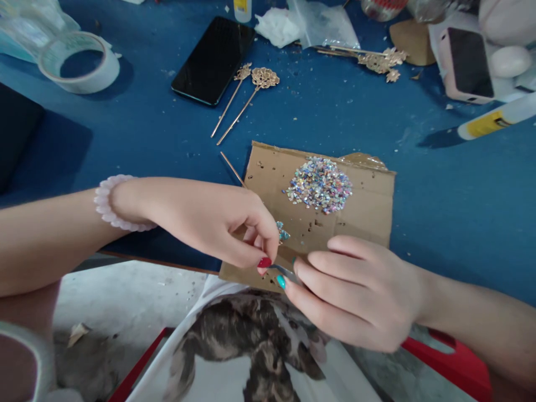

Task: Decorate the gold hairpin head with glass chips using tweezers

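My left hand (pixel 221 223) is closed, thumb and fingertips pinched together over the cardboard's near edge; what they hold, if anything, is hidden. Those fingertips meet the tip of slim grey metal tweezers (pixel 288 272), which my right hand (pixel 355 290) grips, partly covering them. Just beyond the left fingers, a turquoise ornament (pixel 283 231) shows above the cardboard sheet (pixel 368 206). A thin copper-coloured rod (pixel 233 168) runs in under the left hand; whether it joins the ornament is hidden. On the cardboard lies a pile of small iridescent chips (pixel 320 185).
Two gold hairpins (pixel 264 78) lie beside a black phone (pixel 213 60). More gold hairpins (pixel 381 60) rest near a plastic bag (pixel 324 25). A tape roll (pixel 79 62) sits back left. At right are a glue tube (pixel 494 120) and a pink-edged phone (pixel 467 64).
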A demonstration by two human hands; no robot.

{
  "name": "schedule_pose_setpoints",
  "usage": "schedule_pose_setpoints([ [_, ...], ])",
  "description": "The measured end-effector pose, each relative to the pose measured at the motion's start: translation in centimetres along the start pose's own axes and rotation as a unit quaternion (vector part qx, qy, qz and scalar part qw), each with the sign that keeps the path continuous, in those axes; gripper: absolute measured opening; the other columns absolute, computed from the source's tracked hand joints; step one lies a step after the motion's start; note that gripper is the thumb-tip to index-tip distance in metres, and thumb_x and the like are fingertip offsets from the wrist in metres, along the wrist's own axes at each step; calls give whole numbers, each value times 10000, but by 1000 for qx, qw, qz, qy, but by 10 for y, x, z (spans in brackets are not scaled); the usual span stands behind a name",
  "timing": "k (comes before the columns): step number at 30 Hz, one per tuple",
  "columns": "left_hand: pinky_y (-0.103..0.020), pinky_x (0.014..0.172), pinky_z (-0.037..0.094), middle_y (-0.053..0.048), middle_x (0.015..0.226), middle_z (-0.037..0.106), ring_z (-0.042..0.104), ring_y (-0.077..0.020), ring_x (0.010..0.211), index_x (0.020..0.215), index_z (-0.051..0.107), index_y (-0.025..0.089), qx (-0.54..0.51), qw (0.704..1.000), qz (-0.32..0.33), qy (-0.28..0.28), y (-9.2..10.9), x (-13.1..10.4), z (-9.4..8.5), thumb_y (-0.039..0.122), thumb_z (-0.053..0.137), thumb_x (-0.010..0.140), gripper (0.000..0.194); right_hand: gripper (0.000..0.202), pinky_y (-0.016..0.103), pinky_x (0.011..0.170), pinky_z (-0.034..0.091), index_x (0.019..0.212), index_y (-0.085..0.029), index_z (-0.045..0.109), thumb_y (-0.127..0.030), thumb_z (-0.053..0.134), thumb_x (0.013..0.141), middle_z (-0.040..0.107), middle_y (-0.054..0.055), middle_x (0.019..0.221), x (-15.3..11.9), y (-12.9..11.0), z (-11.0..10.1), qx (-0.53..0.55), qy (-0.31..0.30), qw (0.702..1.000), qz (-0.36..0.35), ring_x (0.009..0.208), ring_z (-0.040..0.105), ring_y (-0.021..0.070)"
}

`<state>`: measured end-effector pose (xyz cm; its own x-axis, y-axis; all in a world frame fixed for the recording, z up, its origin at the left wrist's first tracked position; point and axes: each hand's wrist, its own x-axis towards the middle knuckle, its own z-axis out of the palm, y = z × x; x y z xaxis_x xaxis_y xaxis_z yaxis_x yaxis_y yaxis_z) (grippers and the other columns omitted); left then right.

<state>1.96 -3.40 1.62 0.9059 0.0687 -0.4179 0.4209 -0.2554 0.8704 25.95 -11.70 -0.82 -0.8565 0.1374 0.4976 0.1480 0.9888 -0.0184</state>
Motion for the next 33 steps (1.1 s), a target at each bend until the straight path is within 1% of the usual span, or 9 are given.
schedule_pose_setpoints([
  [3,-178,554,417,30,747,655,577,-95,643,857,702,236,-5,1000,-8,-6,-2,-1,-1,262,541,924,176,139,333,513,454,995,-95,708,-115,608,900,762,79,826,0,0,1,-6,5,1000,-3,731,677,198],
  [6,-183,537,404,32,752,661,569,-94,634,854,705,242,-9,1000,-18,-4,-2,-1,-1,276,548,922,174,144,331,512,454,1002,-95,709,-118,610,901,764,81,836,0,0,1,-9,2,1000,-7,735,678,198],
  [10,-179,529,390,38,722,645,549,-88,617,818,699,235,-14,1000,-26,1,1,0,-1,240,549,907,175,151,333,509,449,993,-97,709,-123,579,921,762,78,826,0,0,1,-9,5,1000,-10,719,670,195],
  [15,-171,512,367,43,692,610,520,-76,588,791,684,218,-18,999,-28,9,4,0,1,211,557,882,156,169,333,521,443,1028,-84,706,-141,577,935,756,87,852,0,0,1,-11,-3,1000,-10,736,666,194],
  [21,-196,518,367,21,724,626,530,-97,612,849,720,225,-32,999,-30,6,3,0,-1,272,555,920,185,161,331,536,445,1020,-86,712,-146,603,918,752,91,857,-2,0,0,-14,-1,1000,-5,753,655,195],
  [27,-200,528,372,16,738,643,552,-109,628,939,752,248,-37,999,-33,-2,2,-1,-4,224,543,921,210,160,329,530,439,1006,-96,714,-130,608,890,754,80,838,-2,0,0,-32,2,999,-11,742,651,195],
  [33,-196,521,369,24,722,629,547,-103,616,859,708,229,-39,999,-33,0,2,-1,-3,199,545,895,170,166,322,531,446,999,-111,714,-125,578,905,759,68,837,0,1,0,-35,0,999,-7,736,651,185],
])
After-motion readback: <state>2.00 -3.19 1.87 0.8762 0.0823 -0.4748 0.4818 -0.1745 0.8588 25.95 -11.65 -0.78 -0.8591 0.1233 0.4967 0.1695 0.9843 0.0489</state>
